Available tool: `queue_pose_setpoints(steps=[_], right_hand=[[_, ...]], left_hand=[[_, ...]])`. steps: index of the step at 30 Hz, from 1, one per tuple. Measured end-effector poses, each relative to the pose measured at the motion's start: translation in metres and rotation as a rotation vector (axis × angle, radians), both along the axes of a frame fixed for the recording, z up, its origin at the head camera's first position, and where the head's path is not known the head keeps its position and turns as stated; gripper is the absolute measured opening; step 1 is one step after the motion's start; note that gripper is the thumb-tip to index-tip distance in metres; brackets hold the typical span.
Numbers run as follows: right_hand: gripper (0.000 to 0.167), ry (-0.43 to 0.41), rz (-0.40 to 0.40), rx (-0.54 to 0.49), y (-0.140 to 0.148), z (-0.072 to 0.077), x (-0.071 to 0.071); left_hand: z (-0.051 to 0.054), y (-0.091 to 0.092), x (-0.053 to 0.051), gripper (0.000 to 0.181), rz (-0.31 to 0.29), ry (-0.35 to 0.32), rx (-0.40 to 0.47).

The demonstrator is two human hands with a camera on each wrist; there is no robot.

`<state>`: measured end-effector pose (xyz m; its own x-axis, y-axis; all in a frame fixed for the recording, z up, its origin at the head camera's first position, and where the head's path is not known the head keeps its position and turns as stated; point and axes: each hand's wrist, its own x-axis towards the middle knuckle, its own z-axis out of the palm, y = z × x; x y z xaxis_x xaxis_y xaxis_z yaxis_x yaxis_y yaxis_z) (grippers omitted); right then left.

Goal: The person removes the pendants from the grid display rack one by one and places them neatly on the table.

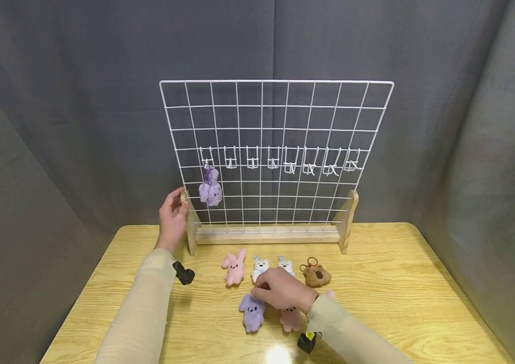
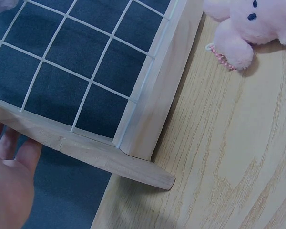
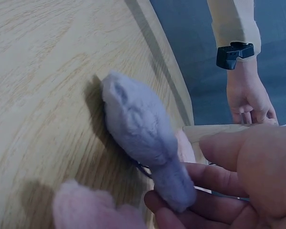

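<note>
My left hand [image 1: 173,215] grips the left wooden upright [image 1: 191,225] of a white wire grid rack [image 1: 262,194], thumb in front and fingers behind. My right hand [image 1: 282,288] is over the table, its fingers curled at the ear of a purple plush keychain [image 1: 252,314]. In the right wrist view the purple plush [image 3: 140,121] has its ear across the fingers. A darker pink plush [image 1: 291,321] lies partly hidden under the right wrist. Another purple plush [image 1: 212,188] hangs from the leftmost hook on the grid.
Behind the right hand lie a light pink rabbit plush [image 1: 235,268], two white bear plushes, one of them [image 1: 259,266] nearer the middle, and a brown plush [image 1: 317,276] with a ring. Several white hooks [image 1: 252,163] line the grid. Grey curtains [image 1: 80,126] surround the wooden table [image 1: 403,283].
</note>
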<state>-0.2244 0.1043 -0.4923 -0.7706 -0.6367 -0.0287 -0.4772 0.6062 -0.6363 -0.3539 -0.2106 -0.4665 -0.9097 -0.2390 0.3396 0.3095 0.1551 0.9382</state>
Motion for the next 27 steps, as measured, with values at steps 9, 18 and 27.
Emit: queue_pose_setpoints(steps=[9, 18, 27], right_hand=[[0.038, 0.027, 0.010, 0.008, 0.000, 0.003, -0.001], [0.027, 0.030, -0.010, -0.020, 0.006, 0.011, -0.004], [0.020, 0.055, -0.063, -0.081, 0.012, 0.020, -0.009]], left_hand=[[0.006, 0.003, 0.004, 0.048, -0.004, -0.044, 0.011], [0.004, 0.001, 0.002, 0.047, 0.001, -0.044, -0.001], [-0.002, -0.001, -0.001, 0.045, 0.010, -0.034, -0.021]])
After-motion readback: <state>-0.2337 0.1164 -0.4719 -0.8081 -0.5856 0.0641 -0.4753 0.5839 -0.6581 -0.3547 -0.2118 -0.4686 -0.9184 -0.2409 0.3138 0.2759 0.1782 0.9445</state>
